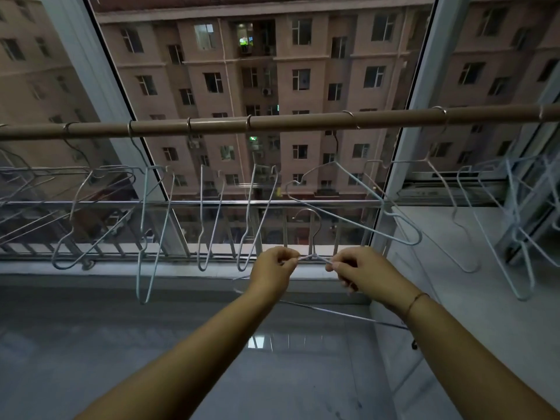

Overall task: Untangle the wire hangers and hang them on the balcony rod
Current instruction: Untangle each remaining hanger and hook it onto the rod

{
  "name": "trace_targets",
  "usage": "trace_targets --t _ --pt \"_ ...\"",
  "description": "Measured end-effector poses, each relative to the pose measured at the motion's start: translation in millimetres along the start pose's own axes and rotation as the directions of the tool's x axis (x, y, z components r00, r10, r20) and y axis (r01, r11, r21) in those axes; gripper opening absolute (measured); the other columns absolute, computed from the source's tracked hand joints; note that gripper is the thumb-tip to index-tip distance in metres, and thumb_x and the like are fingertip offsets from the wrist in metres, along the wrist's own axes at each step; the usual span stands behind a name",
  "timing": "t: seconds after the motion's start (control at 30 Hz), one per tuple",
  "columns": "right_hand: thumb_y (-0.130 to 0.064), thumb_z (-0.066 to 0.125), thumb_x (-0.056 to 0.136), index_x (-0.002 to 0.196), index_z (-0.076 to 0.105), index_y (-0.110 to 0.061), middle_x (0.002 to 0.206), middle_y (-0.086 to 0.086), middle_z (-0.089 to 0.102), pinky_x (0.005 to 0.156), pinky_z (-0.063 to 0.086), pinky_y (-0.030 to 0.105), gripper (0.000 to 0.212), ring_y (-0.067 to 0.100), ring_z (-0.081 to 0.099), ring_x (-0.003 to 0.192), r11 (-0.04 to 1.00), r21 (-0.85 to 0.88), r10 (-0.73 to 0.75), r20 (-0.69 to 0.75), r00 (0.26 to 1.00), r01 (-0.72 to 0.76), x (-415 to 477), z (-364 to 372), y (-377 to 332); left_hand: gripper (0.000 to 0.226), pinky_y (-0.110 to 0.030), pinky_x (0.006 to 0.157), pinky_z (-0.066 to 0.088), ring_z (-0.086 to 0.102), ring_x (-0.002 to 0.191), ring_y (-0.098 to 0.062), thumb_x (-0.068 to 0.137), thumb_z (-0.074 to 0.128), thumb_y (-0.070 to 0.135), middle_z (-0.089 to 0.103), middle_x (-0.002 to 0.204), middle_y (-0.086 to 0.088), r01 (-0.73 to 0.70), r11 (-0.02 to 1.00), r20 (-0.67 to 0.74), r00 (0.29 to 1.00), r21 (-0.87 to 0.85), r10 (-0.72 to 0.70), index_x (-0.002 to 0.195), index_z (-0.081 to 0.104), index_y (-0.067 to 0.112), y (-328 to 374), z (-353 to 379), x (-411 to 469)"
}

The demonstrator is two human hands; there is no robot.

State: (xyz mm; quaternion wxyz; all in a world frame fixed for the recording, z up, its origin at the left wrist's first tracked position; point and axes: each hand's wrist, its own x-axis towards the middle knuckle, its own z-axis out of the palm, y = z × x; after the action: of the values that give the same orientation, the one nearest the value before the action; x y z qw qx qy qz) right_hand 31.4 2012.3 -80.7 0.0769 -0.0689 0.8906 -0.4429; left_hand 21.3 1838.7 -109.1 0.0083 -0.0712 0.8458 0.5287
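Beyond the glass stands a tall apartment block (257, 71), and a brown balcony rod (272, 122) runs across the view well above our hands. We hold one wire hanger (313, 256) between both hands, low over the grey tiled floor (151, 359) and in front of the metal railing (212, 204). Our left hand (274, 268) has its grip pinched together on the hanger's left shoulder wire, and our right hand (353, 268) has its grip pinched together on the right shoulder wire, with the twisted neck just between the two grips. From that neck the hook (309, 219) rises straight above the grips, still below the rod and not touching it. The hanger's lower wire (333, 313) runs beneath our forearms, partly hidden by them. Up and to the left of the grips, a row of hung hangers (209, 216) dangles from the rod by their hooks. Directly above the right grip another hanger (357, 204) hangs tilted, and farther right more hangers (515, 213) crowd together near the white ledge (439, 283). A thin bracelet (416, 301) circles our right wrist.
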Motion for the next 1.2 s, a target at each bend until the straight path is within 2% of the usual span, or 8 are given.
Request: trace_targets --t 0.17,0.3,0.4,0.53,0.83,0.97,1.1,1.2 --pt "-0.009 0.047 0.093 0.092 0.067 -0.007 0.065 0.004 0.054 0.051 0.046 0.02 0.02 0.01 0.051 0.055 0.943 0.315 0.118 -0.028 0.993 -0.103 -20 9 -4 0.025 -0.036 0.095 0.048 0.054 0.106 -0.018 0.083 0.068 0.029 0.056 0.114 -0.005 0.008 0.997 -0.136 0.991 -0.081 -0.019 0.103 0.057 0.017 2 14 -11" --pt "-0.005 0.043 0.093 0.101 0.063 -0.005 0.068 0.004 0.056 0.052 0.044 0.018 0.022 0.009 0.051 0.058 0.891 0.452 0.081 -0.055 0.995 -0.047 -25 11 -18 0.025 -0.022 0.075 0.047 0.061 0.089 -0.012 0.091 0.056 0.032 0.069 0.091 -0.001 0.002 0.949 0.065 0.998 -0.315 0.019 0.092 0.069 0.011 25 24 -27" --pt "-0.01 0.045 0.093 0.098 0.066 -0.01 0.066 -0.001 0.059 0.051 0.043 0.017 0.022 0.006 0.052 0.058 0.9 0.436 0.026 -0.099 0.995 0.02 -24 7 -28 0.029 -0.023 0.07 0.048 0.059 0.072 -0.009 0.093 0.053 0.029 0.065 0.072 0.0 -0.014 0.903 0.104 0.992 -0.43 0.065 0.088 0.07 0.007 45 25 -31" --pt "-0.008 0.046 0.093 0.092 0.065 -0.013 0.059 -0.007 0.057 0.046 0.039 0.009 0.02 -0.005 0.052 0.046 0.884 0.457 -0.001 -0.202 0.979 0.095 -18 -2 -45 0.025 -0.038 0.081 0.054 0.061 0.077 -0.021 0.092 0.056 0.024 0.066 0.078 -0.012 -0.019 0.865 0.096 0.992 -0.502 0.077 0.088 0.072 0.006 70 18 -25" --pt "-0.009 0.045 0.094 0.101 0.064 -0.015 0.065 -0.001 0.056 0.044 0.039 0.008 0.021 0.006 0.047 0.055 0.835 0.515 -0.043 -0.292 0.956 0.195 -3 -19 -86 0.024 -0.014 0.054 0.047 0.054 0.054 -0.003 0.093 0.054 0.023 0.061 0.068 -0.004 -0.103 0.836 0.054 0.986 -0.538 0.156 0.097 0.071 0.007 109 -8 -6" --pt "-0.01 0.045 0.094 0.111 0.061 -0.014 0.069 -0.001 0.057 0.046 0.041 0.01 0.023 0.005 0.048 0.056 0.827 0.527 -0.027 -0.307 0.951 0.194 9 -25 -96 0.024 -0.02 0.061 0.049 0.056 0.065 -0.012 0.095 0.051 0.022 0.061 0.08 -0.013 -0.129 0.836 0.062 0.98 -0.533 0.191 0.097 0.069 0.006 125 -16 2" --pt "-0.012 0.045 0.094 0.109 0.062 -0.013 0.068 0.001 0.056 0.054 0.042 0.019 0.023 0.01 0.048 0.059 0.834 0.524 0.002 -0.317 0.948 0.173 24 -26 -101 0.024 -0.014 0.048 0.047 0.05 0.041 -0.002 0.095 0.05 0.02 0.052 0.061 -0.006 -0.105 0.837 0.095 0.978 -0.537 0.183 0.092 0.068 0.005 137 -20 15" --pt "-0.01 0.044 0.093 0.094 0.065 -0.014 0.07 0.0 0.059 0.066 0.044 0.022 0.021 0.009 0.054 0.068 0.826 0.54 0.002 -0.292 0.957 0.163 31 -23 -99 0.025 -0.014 0.049 0.049 0.052 0.047 -0.006 0.095 0.05 0.019 0.054 0.063 -0.006 -0.074 0.841 0.1 0.983 -0.536 0.151 0.096 0.068 0.002 132 -20 23"
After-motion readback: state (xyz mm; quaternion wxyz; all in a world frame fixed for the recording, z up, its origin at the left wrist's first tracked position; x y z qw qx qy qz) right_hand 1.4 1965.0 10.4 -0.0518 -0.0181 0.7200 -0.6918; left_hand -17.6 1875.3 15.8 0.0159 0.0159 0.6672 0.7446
